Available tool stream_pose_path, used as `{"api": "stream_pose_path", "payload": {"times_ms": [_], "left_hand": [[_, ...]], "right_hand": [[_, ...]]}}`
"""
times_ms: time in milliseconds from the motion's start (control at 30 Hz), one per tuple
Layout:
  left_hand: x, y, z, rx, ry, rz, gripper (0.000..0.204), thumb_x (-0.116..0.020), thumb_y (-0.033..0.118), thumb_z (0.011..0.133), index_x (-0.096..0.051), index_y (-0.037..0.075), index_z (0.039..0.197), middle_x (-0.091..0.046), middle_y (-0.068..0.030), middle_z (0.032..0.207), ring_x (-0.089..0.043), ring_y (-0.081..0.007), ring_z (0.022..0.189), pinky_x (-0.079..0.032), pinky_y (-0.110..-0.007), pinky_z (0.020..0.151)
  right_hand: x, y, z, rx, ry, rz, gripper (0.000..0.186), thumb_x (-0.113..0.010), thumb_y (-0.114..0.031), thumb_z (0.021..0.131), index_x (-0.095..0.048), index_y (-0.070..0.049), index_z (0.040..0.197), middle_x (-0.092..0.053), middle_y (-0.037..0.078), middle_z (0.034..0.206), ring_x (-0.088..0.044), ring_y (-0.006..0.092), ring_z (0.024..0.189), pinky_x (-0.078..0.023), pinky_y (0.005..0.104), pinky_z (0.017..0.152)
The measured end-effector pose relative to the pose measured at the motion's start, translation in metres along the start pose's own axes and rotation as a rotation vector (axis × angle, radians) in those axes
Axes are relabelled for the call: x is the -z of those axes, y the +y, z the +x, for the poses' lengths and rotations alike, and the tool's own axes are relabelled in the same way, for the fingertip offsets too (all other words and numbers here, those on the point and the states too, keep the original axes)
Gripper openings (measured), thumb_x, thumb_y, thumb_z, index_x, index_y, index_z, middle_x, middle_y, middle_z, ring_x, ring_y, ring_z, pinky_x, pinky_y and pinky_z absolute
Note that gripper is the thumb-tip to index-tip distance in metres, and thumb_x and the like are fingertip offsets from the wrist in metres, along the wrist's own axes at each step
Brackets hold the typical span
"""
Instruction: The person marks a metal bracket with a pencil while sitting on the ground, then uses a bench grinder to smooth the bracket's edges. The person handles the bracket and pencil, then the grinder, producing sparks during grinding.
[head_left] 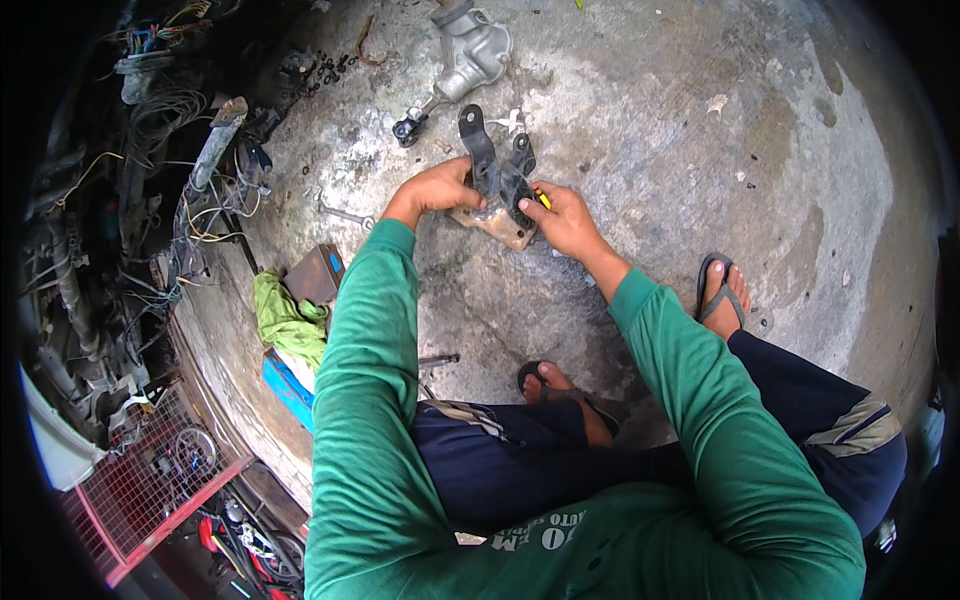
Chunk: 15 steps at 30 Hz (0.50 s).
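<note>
A black metal bracket [481, 150] with upright arms and bolt holes stands tilted over a brownish flat piece [510, 231] near the floor. My left hand [442, 190] is closed on the bracket's left side, thumb toward its base. At the other side, my right hand [568, 222] is closed around a small yellow-and-black object [542, 198], only part of which shows between the fingers. Its thumb reaches the bracket's right edge. Whether the brownish piece is fixed to the bracket, I cannot tell.
Beyond the bracket lies a grey metal housing [478, 58] with a jointed shaft end. A wrench [346, 214] rests left of my left hand. Further left are a brown box [314, 275], a green cloth [285, 318] and tangled wiring [205, 215]. My sandaled foot [722, 295] is at right.
</note>
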<state>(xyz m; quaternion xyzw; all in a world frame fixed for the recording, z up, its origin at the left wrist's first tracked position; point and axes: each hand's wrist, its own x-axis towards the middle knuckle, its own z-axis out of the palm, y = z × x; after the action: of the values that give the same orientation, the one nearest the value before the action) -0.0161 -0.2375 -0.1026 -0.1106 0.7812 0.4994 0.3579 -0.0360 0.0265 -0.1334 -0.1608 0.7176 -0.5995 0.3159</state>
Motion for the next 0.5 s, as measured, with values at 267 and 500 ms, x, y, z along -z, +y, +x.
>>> {"api": "stream_pose_path", "payload": {"times_ms": [267, 500], "left_hand": [[0.005, 0.025, -0.011, 0.133, 0.050, 0.305, 0.048, -0.084, 0.007, 0.075, -0.068, 0.004, 0.121, -0.074, -0.0105, 0.110, -0.066, -0.0207, 0.101, -0.050, -0.036, 0.092], [0.005, -0.002, -0.004, -0.094, 0.044, 0.233, 0.062, -0.084, -0.001, 0.070, -0.065, 0.006, 0.129, -0.072, -0.0083, 0.118, -0.065, -0.0217, 0.111, -0.049, -0.035, 0.098]], "right_hand": [[0.000, -0.002, -0.010, -0.026, -0.032, -0.073, 0.033, -0.067, -0.023, 0.095, -0.068, 0.001, 0.117, -0.071, 0.024, 0.091, -0.071, 0.0353, 0.084, -0.052, 0.0407, 0.077], [-0.006, 0.007, -0.019, -0.020, -0.037, -0.162, 0.031, -0.065, -0.021, 0.097, -0.069, 0.002, 0.118, -0.072, 0.015, 0.088, -0.066, 0.0177, 0.080, -0.051, 0.0345, 0.076]]}}
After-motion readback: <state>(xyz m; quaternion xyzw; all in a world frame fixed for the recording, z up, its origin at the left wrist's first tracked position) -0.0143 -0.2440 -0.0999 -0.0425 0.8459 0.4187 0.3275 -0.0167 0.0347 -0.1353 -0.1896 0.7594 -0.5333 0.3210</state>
